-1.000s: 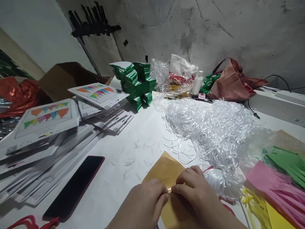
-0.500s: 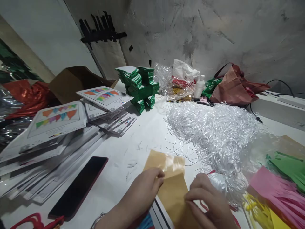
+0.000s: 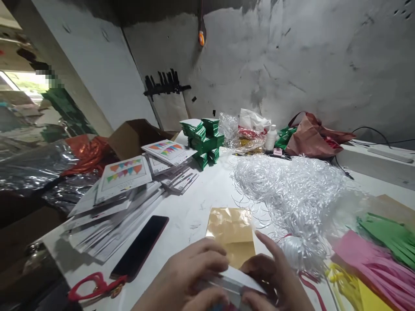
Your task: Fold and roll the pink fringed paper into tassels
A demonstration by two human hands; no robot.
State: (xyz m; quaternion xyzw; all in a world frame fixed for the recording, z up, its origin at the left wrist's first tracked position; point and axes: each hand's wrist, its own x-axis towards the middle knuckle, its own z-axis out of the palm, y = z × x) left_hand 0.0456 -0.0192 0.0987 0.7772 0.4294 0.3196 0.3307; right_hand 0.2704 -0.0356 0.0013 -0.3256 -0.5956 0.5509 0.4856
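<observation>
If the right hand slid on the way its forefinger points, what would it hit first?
Probably the glossy tan plastic packet lying just ahead of the right hand; depth is unclear.

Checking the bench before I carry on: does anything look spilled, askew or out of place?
Yes. The white ribbon is a loose tangle, loops spilling across the table. The printed cards lie in a slumped, fanned heap, and the red scissors sit at the table's near corner.
</observation>
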